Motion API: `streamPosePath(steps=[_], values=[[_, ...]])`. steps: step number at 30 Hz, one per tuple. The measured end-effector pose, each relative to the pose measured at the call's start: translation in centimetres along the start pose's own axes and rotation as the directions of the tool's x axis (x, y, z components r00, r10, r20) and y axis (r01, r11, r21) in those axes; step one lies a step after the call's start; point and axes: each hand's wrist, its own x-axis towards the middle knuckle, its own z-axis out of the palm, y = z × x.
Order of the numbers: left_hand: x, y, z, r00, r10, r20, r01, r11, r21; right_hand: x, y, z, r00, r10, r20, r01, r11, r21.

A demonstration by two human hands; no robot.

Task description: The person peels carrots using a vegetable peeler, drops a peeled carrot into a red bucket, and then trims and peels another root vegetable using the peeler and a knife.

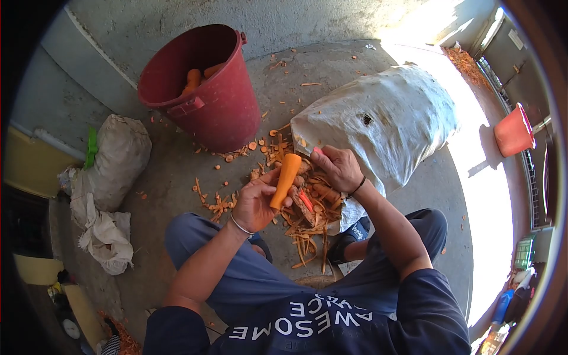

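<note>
A smooth, peeled orange carrot (286, 180) is tilted in my left hand (255, 204), its thick end pointing up and away from me. My left fingers are closed round its lower part. Just to the right, my right hand (342, 170) grips a small tool with a pink handle (318, 151); its working end cannot be made out. Beneath both hands lies a heap of carrot peelings (307, 239) with unpeeled carrots (324, 192) among it. A bright red strip-like object (306, 200) rests on that heap.
A dark red bucket (231, 112) with carrots (193, 80) inside stands at the back left. A large white sack (390, 112) lies behind my right hand. Another sack (118, 154) leans at the left. Carrot slices and peel litter the concrete floor. A smaller red bucket (513, 131) is far right.
</note>
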Motion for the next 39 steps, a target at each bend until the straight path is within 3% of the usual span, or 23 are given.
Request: streamPosePath(steps=[2, 4, 5, 6, 8, 13, 16, 19, 20, 22, 24, 27, 29, 30, 32, 33, 35, 37, 39], values=[[0.4, -0.1, -1.2, 1.0, -0.002, 0.006, 0.002, 0.999, -0.05, -0.4, -0.7, 0.3, 0.999, -0.026, 0.04, 0.023, 0.998, 0.059], [0.5, -0.4, -2.1, 1.0, -0.005, 0.01, 0.006, 0.995, -0.097, -0.9, -1.7, 0.6, 0.962, -0.235, 0.141, 0.257, 0.951, -0.171], [0.5, -0.9, -2.4, 0.997, 0.034, -0.068, -0.035, 0.999, -0.013, -1.0, -2.0, 0.9, 0.946, -0.276, 0.171, 0.309, 0.927, -0.214], [0.6, -1.1, -2.3, 0.987, 0.078, -0.142, -0.068, 0.995, 0.071, -1.1, -2.2, 1.1, 0.946, -0.276, 0.171, 0.309, 0.927, -0.213], [0.7, -1.3, -2.2, 0.985, 0.091, -0.147, -0.08, 0.994, 0.08, -1.3, -2.9, 1.4, 0.922, -0.345, 0.177, 0.375, 0.91, -0.178], [0.4, -1.2, -2.7, 0.988, 0.099, -0.122, -0.092, 0.994, 0.066, -1.6, -3.1, 1.7, 0.916, -0.301, 0.267, 0.366, 0.899, -0.242], [0.4, -1.2, -2.4, 0.984, 0.097, -0.151, -0.089, 0.994, 0.058, -1.4, -3.0, 1.9, 0.941, -0.292, 0.172, 0.326, 0.919, -0.221], [0.1, -1.3, -2.0, 0.984, 0.092, -0.153, -0.083, 0.994, 0.066, -0.8, -3.2, 0.6, 0.987, -0.098, 0.124, 0.12, 0.976, -0.181], [0.2, -1.4, -2.2, 0.984, 0.092, -0.151, -0.085, 0.995, 0.054, -0.8, -3.1, 0.4, 0.987, -0.098, 0.123, 0.12, 0.976, -0.183], [0.3, -1.3, -2.0, 0.984, 0.096, -0.147, -0.09, 0.995, 0.045, -0.9, -2.9, 0.4, 0.946, -0.209, 0.249, 0.267, 0.936, -0.23], [0.4, -1.1, -1.8, 0.983, 0.095, -0.158, -0.08, 0.992, 0.098, -1.1, -2.6, 0.9, 0.943, -0.244, 0.227, 0.294, 0.929, -0.223], [0.3, -0.7, -1.7, 0.994, 0.074, -0.076, -0.068, 0.994, 0.082, -0.9, -2.9, 0.6, 0.985, -0.13, 0.112, 0.149, 0.971, -0.188], [0.2, -1.2, -1.7, 0.991, 0.076, -0.108, -0.068, 0.995, 0.07, -0.5, -2.9, 0.1, 0.991, 0.125, 0.052, -0.122, 0.991, -0.051], [0.3, -1.2, -1.8, 0.987, 0.08, -0.14, -0.072, 0.995, 0.062, -0.5, -2.7, 0.2, 0.991, 0.122, 0.051, -0.12, 0.991, -0.053], [0.5, -1.5, -2.5, 0.983, 0.095, -0.158, -0.086, 0.994, 0.065, -0.8, -2.3, 0.8, 0.978, -0.197, 0.063, 0.204, 0.968, -0.145], [0.6, -1.5, -2.4, 0.978, 0.108, -0.178, -0.097, 0.993, 0.067, -1.1, -2.5, 1.1, 0.978, -0.199, 0.065, 0.206, 0.968, -0.143], [0.5, -1.5, -2.3, 0.967, 0.13, -0.219, -0.115, 0.99, 0.082, -1.7, -3.0, 1.9, 0.931, -0.285, 0.229, 0.323, 0.935, -0.146], [0.5, -1.4, -2.5, 0.955, 0.148, -0.259, -0.127, 0.987, 0.095, -1.9, -3.3, 2.4, 0.935, -0.267, 0.235, 0.304, 0.943, -0.139], [0.5, -1.3, -3.0, 0.979, 0.121, -0.165, -0.106, 0.99, 0.098, -1.9, -3.5, 2.3, 0.939, -0.245, 0.241, 0.283, 0.949, -0.137]])
